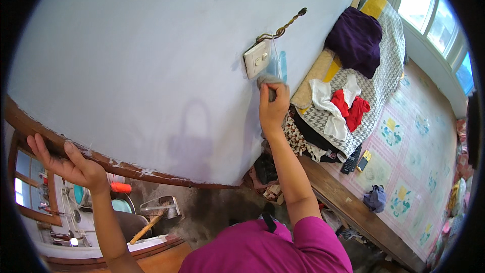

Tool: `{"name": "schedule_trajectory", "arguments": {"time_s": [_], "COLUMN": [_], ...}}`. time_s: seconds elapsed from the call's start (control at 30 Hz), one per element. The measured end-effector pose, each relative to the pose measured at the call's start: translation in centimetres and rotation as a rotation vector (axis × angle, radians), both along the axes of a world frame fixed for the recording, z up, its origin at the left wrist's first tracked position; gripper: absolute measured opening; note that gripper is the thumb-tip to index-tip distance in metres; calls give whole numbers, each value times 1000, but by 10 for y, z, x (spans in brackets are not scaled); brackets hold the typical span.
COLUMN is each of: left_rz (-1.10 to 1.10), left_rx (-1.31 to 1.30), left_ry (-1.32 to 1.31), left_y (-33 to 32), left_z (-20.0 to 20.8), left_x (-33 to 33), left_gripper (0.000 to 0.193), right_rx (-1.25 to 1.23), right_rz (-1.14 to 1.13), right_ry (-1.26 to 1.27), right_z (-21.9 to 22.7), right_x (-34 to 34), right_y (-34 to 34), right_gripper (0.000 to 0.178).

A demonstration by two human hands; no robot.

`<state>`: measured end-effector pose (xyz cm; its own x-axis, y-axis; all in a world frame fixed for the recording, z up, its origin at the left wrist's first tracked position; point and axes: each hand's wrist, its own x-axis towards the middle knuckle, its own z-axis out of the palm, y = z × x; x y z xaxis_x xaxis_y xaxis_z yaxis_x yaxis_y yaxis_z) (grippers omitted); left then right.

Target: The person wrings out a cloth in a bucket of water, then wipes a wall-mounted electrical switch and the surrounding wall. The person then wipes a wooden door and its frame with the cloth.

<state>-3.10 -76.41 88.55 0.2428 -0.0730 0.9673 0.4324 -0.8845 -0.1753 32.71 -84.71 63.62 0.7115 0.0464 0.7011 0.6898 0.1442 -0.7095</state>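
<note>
My right hand is closed on a grey cloth, held at the white wall just below a cream wall switch. How much of the cloth lies inside the fingers is hidden. A twisted cord runs up the wall from the top of the switch. Beside the switch hangs something thin and light blue, perhaps a face mask. Far to the left, my left hand is open, its fingers stretched out along the brown wooden door frame, seemingly resting against it.
At right stands a bed with a pink floral cover. On it are a folded patterned mat, a purple garment, red and white clothes, a remote control and a yellow phone. A wooden-handled tool leans beyond the doorway.
</note>
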Motion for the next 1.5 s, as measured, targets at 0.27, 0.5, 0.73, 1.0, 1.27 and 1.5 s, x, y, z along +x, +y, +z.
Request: {"name": "schedule_trajectory", "arguments": {"time_s": [0.27, 0.5, 0.73, 1.0, 1.27, 1.5], "left_rz": [52, 123, 83, 130, 122, 140], "left_rx": [50, 76, 56, 76, 90, 98], "left_ry": [25, 30, 19, 19, 22, 20], "left_y": [0, -2, -1, -4, -1, -3], "left_z": [0, 1, 0, 0, -2, 0], "left_x": [4, 4, 5, 5, 7, 5], "left_gripper": [54, 54, 54, 54, 53, 53], "right_rx": [13, 86, -18, 13, -33, 92], "right_rz": [-28, -19, -47, -89, 36, -68], "right_ry": [-26, 26, -25, 60, 141, 151], "right_z": [50, 12, 77, 74, 58, 80], "right_x": [-1, -4, 10, 14, -24, 16], "right_y": [20, 6, 14, 8, 15, 16], "right_gripper": [12, 11, 11, 14, 17, 19]}}
